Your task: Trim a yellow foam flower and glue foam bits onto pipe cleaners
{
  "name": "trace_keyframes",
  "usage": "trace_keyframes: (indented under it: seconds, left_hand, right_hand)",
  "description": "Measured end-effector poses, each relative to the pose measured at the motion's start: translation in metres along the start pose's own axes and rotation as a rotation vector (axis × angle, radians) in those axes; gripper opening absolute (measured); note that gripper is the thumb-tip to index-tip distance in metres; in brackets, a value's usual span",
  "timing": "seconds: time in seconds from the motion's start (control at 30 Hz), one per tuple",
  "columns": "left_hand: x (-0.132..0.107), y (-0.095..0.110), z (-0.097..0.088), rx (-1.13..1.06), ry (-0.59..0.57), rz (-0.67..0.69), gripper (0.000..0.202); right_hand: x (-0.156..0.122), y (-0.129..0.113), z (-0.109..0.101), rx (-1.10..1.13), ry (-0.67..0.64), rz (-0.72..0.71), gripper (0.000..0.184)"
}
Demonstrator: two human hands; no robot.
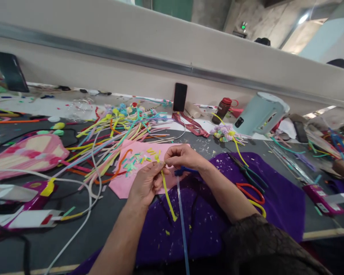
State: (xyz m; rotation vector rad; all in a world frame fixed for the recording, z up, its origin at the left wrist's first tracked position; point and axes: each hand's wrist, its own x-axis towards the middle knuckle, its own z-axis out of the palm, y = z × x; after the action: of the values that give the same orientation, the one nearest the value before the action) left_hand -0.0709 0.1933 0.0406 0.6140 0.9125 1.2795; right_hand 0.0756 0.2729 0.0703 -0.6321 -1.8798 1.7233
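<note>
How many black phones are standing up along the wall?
2. One, the left phone, leans at the far left. The other, the middle phone, stands left of the brown bottle. More may be hidden.

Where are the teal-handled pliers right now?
Right of centre in the head view: the pliers lie on the purple cloth, to the right of the right hand, beside the red loop.

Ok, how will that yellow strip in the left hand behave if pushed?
The yellow strip probably holds its shape somewhat, since it runs nearly straight beyond the left hand. Being so thin, it's likely light, and may buckle if pushed end-on.
</note>
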Motion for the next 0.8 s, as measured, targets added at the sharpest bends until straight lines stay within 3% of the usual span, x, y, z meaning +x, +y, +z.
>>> trace_keyframes:
  seconds: [0.4, 0.8]
  left_hand:
    - [0.0014, 0.0001, -0.0016, 0.001, 0.038, 0.006, 0.024]
    - [0.0017, 0.0024, 0.0007, -0.005, 0.065, -0.015, 0.023]
  right_hand:
    - [0.0024, 0.0007, -0.0007, -0.008, 0.011, 0.046, 0.01]
    - [0.0037, 0.0034, 0.0, -0.058, 0.003, -0.035, 0.018]
